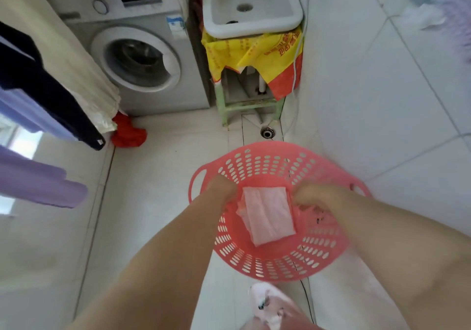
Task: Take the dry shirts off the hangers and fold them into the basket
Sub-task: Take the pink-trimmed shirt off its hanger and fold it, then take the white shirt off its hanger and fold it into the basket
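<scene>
A folded pale pink shirt (pixel 267 215) lies inside the pink perforated basket (pixel 270 161) on the tiled floor. My left hand (pixel 221 189) reaches into the basket and its curled fingers hold the shirt's left edge. My right hand (pixel 313 194) is at the shirt's right edge, fingers curled on the fabric. At the left edge of the view hang a navy garment (pixel 43 85), a light blue one (pixel 23 110) and a lilac one (pixel 38 179); their hangers are out of view.
A washing machine (pixel 142 57) stands at the back with a cream cloth (pixel 63 49) draped beside it. A white sink (pixel 252 3) sits on a green stand with a yellow-red bag. A red cloth (pixel 128 133) lies on the floor. My slipper (pixel 267 304) shows below the basket.
</scene>
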Tool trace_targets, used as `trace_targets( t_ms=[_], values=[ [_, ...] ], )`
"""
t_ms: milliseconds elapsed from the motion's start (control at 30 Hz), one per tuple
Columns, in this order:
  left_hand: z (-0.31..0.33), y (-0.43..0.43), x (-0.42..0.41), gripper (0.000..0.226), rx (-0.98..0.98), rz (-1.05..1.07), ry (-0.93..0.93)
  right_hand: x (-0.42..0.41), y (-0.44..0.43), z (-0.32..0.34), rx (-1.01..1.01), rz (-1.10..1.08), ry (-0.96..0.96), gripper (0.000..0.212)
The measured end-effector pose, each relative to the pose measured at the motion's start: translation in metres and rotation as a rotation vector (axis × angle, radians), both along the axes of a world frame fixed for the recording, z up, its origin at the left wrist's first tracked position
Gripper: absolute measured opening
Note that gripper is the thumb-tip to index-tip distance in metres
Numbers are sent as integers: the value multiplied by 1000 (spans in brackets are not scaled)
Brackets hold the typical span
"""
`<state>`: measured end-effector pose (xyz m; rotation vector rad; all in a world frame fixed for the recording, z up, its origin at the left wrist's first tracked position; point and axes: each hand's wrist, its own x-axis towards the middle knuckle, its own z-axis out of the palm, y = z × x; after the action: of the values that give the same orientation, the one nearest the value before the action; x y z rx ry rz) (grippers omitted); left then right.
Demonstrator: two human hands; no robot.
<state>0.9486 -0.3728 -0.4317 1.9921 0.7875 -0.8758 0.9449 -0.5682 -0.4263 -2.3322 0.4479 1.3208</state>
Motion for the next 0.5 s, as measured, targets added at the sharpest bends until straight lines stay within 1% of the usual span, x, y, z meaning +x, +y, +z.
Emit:
trace_targets(
  t_ms=[67,167,267,367,467,500],
  values=[
    [9,6,-3,11,-20,52,-17,4,13,6,36,-8,-51,31],
    [27,20,-17,11,-61,112,-34,4,35,17,85,-26,-72,27],
    [49,36,-31,12,-95,163,-72,-2,60,33,120,32,-66,25],
    [74,61,-53,11,-80,176,-136,-14,91,50,151,103,-101,29],
    [101,84,-77,16,-101,194,-188,-33,122,66,179,225,-124,25],
    [111,92,-88,15,-103,201,-209,-42,132,71,194,227,-148,27]
  ],
)
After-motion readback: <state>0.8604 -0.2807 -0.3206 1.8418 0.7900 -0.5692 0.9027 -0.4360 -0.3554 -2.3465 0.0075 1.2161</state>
